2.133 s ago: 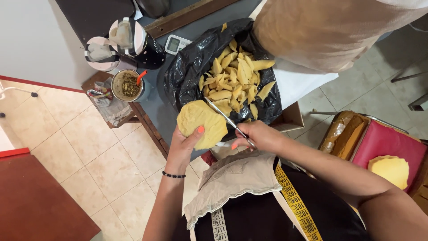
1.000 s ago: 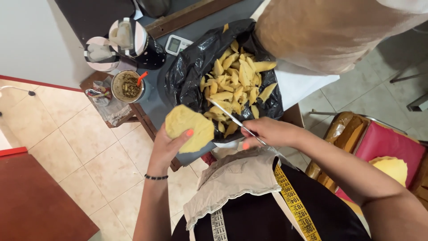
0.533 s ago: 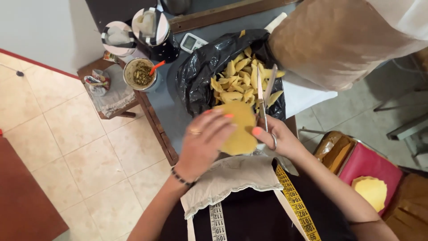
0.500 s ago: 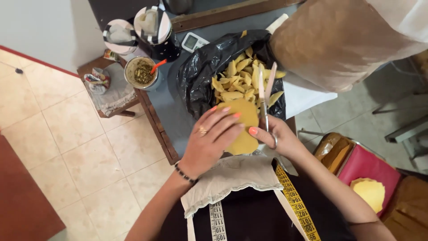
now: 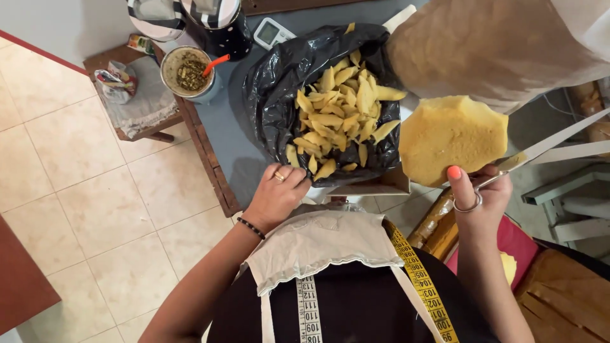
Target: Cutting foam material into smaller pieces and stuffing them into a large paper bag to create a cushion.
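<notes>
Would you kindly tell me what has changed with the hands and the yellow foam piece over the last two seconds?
The left hand let go of the round yellow foam piece and now rests at the edge of the black plastic bag. The right hand, gripping the metal scissors, took over the foam and carried it out to the right, away from the bag. The yellow foam strips in the bag stayed put.

Grey counter [image 5: 222,136] carries a black bag [image 5: 273,89] of yellow foam strips [image 5: 340,114]. Also on it: cup with straw [image 5: 187,71], small white timer [image 5: 273,33].
</notes>
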